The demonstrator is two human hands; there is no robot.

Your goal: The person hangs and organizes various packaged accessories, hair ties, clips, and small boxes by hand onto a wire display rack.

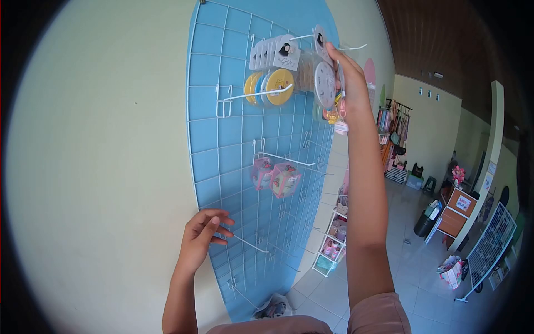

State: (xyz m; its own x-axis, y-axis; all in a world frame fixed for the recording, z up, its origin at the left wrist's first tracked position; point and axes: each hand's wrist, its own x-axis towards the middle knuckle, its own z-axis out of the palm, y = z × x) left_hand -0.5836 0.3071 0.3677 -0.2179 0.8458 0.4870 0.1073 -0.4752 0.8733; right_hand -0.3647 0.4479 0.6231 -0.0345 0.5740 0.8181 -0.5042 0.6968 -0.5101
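My right hand [350,78] is raised at the upper right of the wire grid [233,128], its fingers round a small carded item [320,43] at a white hook; small charms hang below the hand. Beside the fingers hangs a round white item [325,84]. To the left, a row of white cards [286,51] hangs on a hook, with yellow round items [280,87] beneath them. My left hand [204,236] is low at the grid's left edge, fingers apart and holding nothing, near a bare hook [250,244].
Pink packaged items [285,181] hang mid-grid. Empty hooks stick out below them. A plastic bag [273,307] lies at the grid's foot. A white rack [332,245] stands behind my right arm. Farther right are a wooden cabinet [460,209] and another wire grid [490,245].
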